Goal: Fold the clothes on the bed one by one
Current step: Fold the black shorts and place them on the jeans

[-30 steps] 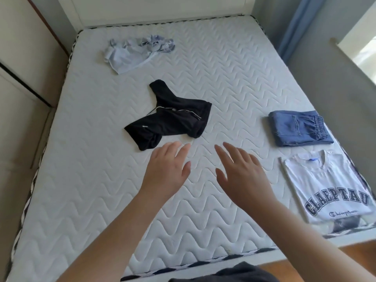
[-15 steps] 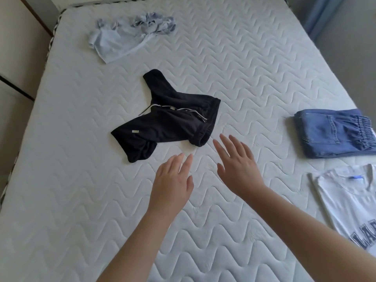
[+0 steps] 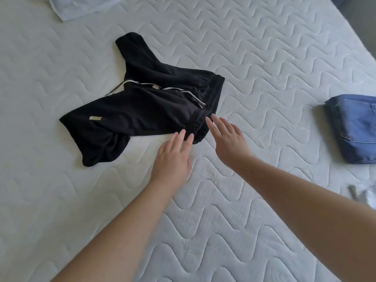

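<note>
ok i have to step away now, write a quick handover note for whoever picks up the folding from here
Left hand: open, holds nothing, fingertips at the near edge of the black shorts.
Right hand: open, holds nothing, fingertips at the waistband end of the shorts.
Black shorts: crumpled in the middle of the bed, not yet folded.
Jeans: folded, at the right side of the bed.
Pale garment: unfolded at the far left, mostly out of frame.
Done: jeans. Left: fold the black shorts, then the pale garment.
</note>
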`<action>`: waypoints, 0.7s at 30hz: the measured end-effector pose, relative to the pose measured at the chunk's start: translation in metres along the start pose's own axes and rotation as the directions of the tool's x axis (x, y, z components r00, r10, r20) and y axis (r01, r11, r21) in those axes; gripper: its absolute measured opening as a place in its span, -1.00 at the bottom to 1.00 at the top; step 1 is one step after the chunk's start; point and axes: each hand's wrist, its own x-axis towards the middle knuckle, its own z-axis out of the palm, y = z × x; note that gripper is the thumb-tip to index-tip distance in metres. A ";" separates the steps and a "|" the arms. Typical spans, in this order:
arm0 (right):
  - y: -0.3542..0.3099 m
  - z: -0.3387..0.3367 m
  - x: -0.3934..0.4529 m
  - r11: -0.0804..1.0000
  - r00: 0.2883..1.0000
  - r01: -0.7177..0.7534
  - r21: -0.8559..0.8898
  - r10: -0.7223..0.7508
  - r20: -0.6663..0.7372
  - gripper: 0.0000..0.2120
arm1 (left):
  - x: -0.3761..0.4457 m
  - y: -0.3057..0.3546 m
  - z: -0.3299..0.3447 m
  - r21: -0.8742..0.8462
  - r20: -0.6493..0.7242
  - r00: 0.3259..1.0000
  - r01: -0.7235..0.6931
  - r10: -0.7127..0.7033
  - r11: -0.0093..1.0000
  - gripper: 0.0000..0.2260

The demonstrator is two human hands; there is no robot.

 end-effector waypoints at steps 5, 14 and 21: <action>0.003 0.030 0.047 0.999 0.998 0.030 0.023 -0.029 -0.060 -0.24 | 0.050 -0.003 0.042 0.088 0.075 0.995 0.059 -0.066 0.994 -0.20; 0.001 0.058 0.073 0.994 1.000 0.005 0.106 -0.005 -0.005 -0.43 | 0.075 -0.003 0.064 -0.018 0.097 0.980 0.173 -0.171 0.985 -0.57; -0.007 0.057 0.016 0.997 0.999 0.047 0.053 -0.047 0.007 -0.54 | 0.016 0.016 0.055 0.050 0.149 0.982 0.109 -0.115 0.993 -0.59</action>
